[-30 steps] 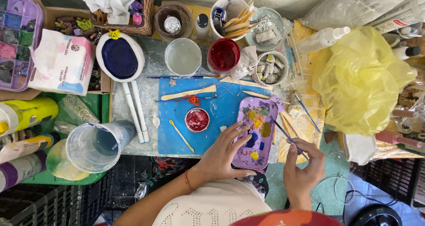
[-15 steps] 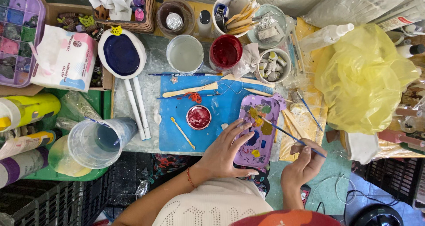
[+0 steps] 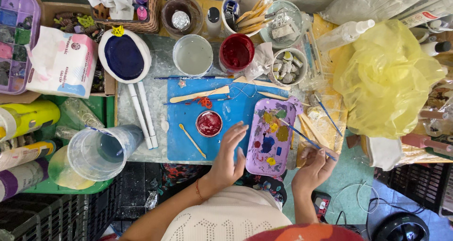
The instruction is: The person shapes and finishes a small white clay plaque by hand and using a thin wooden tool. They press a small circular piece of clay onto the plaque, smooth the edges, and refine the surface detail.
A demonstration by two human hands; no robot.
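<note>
One purple palette (image 3: 272,136), one thin brush (image 3: 306,139) pinched in the right hand (image 3: 314,168); left hand (image 3: 230,151) spread wide at the palette's nine o'clock edge; brush tip indistinct.

Both hands bare, no gloves, no rings visible. Left hand (image 3: 228,157): thin red string bracelet at wrist. Right hand (image 3: 314,168): wrist bare. Forearms uncovered, no sleeves showing. Torso in cream top with small perforated dot pattern. Reddish-orange fabric at bottom edge.
</note>
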